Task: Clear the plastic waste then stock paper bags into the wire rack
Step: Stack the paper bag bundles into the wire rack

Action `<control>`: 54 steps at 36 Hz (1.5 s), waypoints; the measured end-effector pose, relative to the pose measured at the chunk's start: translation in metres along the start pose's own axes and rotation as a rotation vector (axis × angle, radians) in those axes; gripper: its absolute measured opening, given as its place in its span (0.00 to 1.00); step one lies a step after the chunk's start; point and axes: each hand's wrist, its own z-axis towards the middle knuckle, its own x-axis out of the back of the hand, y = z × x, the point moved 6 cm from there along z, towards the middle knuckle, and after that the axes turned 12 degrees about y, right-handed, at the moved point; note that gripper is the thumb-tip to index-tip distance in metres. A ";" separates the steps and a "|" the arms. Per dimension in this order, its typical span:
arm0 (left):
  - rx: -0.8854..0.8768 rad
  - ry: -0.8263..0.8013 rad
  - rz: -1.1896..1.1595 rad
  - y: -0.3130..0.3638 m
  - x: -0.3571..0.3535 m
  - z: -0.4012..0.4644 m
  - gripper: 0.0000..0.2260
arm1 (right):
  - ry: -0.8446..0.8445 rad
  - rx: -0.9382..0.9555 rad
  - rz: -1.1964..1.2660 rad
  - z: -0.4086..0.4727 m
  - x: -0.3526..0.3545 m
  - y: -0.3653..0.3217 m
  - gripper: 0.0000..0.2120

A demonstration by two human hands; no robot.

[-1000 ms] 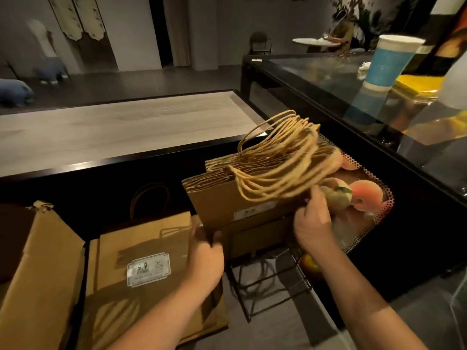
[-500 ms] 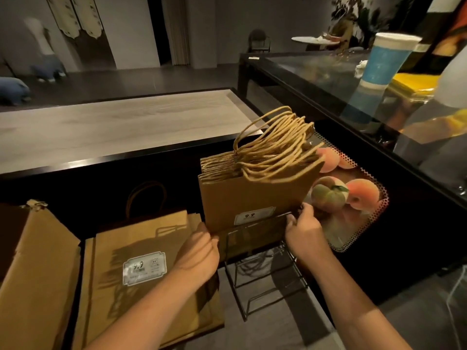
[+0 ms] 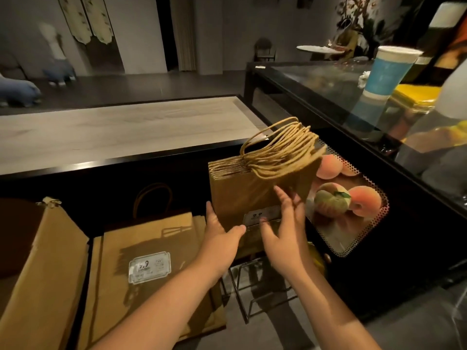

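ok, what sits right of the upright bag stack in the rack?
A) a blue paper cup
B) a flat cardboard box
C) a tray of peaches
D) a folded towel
C: the perforated tray holding peaches lies just right of the stack of paper bags; the blue cup stands up on the glass counter, further back.

Matt brown paper bags (image 3: 252, 195), black metal wire rack (image 3: 255, 294), glossy glass counter (image 3: 328, 84)

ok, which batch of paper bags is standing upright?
The bundle in the wire rack, handles up, between the left hand and right hand. The larger bags to its left lie flat.
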 end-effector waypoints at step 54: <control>0.322 0.491 0.339 -0.103 0.217 -0.053 0.37 | -0.575 -0.883 0.415 -0.109 -0.142 -0.031 0.08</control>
